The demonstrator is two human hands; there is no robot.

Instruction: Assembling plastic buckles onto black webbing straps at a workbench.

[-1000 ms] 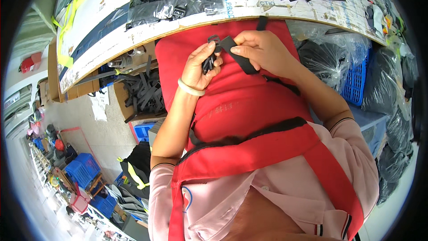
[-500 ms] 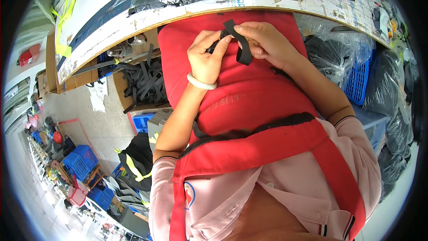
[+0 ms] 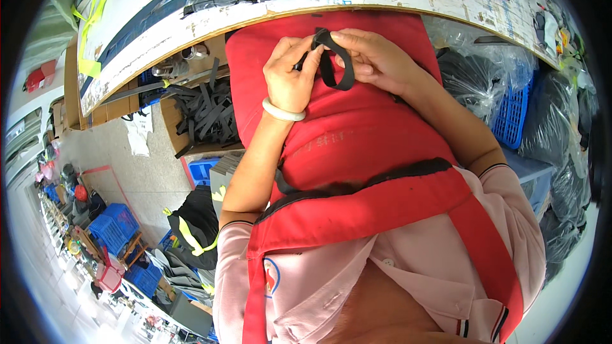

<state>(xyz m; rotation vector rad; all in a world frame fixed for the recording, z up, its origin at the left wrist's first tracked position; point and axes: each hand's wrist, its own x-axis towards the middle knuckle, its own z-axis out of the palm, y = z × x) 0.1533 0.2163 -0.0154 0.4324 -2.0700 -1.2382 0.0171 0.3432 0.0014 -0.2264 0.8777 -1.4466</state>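
Observation:
My left hand (image 3: 290,75) and my right hand (image 3: 376,60) meet just below the table edge, over my red apron (image 3: 357,140). Both pinch a short black webbing strap (image 3: 333,64) bent into a loop. A small black buckle piece sits at the top of the loop, between my fingertips. A white bangle (image 3: 282,113) circles my left wrist.
A white worktable (image 3: 268,13) curves across the top, carrying black straps, buckles in clear bags and yellow-green tape. Under it a cardboard box holds black strap pieces (image 3: 207,111). A blue crate (image 3: 513,111) and black plastic bags stand at right. Blue crates sit on the floor lower left.
Both hands have risen toward the table edge with the strap. The strap, earlier lying flatter between the fingers, is now bent into an open loop.

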